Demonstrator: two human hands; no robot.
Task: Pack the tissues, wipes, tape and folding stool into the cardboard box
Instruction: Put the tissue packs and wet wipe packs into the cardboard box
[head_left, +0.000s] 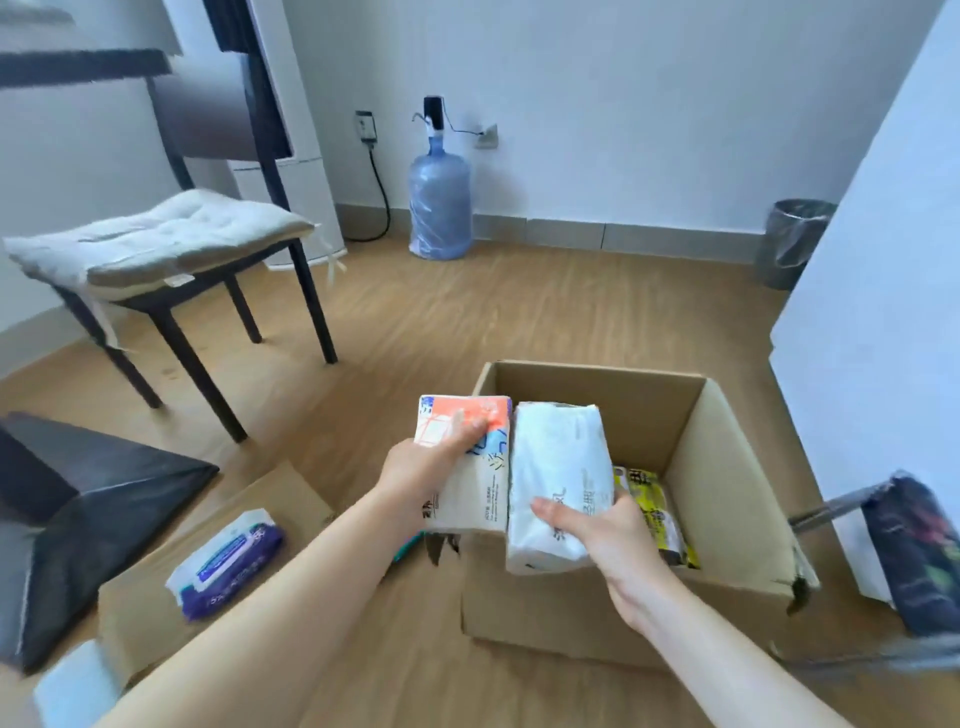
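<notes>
An open cardboard box (727, 467) stands on the floor in front of me. My left hand (431, 462) grips a tissue pack with an orange and beige wrapper (467, 499) over the box's left rim. My right hand (608, 530) holds a white tissue pack (561, 467) just inside the box, beside the first pack. A yellow and black pack (657, 514) lies on the box's bottom. A purple and white wipes pack (228, 564) rests on a flat piece of cardboard (156, 613) at the lower left. Tape is not visible.
A dark folded object (88, 525) lies at the left. A black chair with a cushion (156, 244) stands behind it. A water bottle (440, 208) and a bin (792, 239) stand by the far wall. A dark bag (914, 556) leans at the right by a white wall.
</notes>
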